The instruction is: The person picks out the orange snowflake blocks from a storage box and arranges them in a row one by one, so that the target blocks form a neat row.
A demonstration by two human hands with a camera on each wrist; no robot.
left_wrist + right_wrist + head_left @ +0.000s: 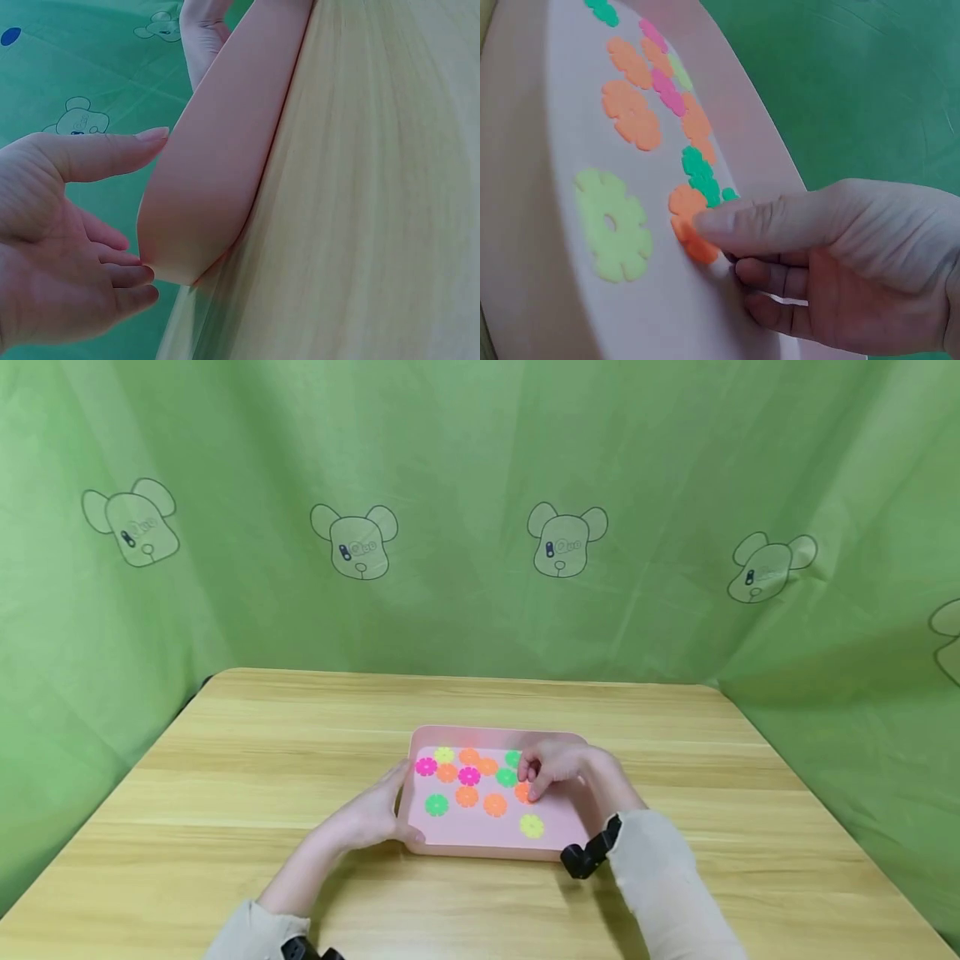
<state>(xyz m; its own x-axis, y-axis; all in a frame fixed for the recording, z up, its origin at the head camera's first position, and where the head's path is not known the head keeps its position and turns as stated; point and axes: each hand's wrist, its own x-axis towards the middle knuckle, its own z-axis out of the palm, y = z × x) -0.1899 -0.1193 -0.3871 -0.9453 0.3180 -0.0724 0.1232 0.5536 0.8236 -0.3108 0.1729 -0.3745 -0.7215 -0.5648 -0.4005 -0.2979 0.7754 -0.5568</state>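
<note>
A pink tray [480, 850] holds several flat, notched plastic snowflake discs in orange, green, pink and yellow. My left hand [372, 810] rests against the tray's left end, thumb at the near corner and fingers along the side. In the left wrist view, the thumb [112, 154] touches the rim and the other fingertips meet the wall at the corner. Over the tray's right part, my right hand [558, 764] pinches an orange snowflake disc [686, 206], with the thumb on top; the index finger is hidden behind the thumb.
A yellow disc [532, 826] lies near the tray's front right, with green discs [507, 777] beside the right hand. The wooden table [262, 760] extends around the tray. Green curtains [465, 610] with bear-head drawings hang behind and at both sides.
</note>
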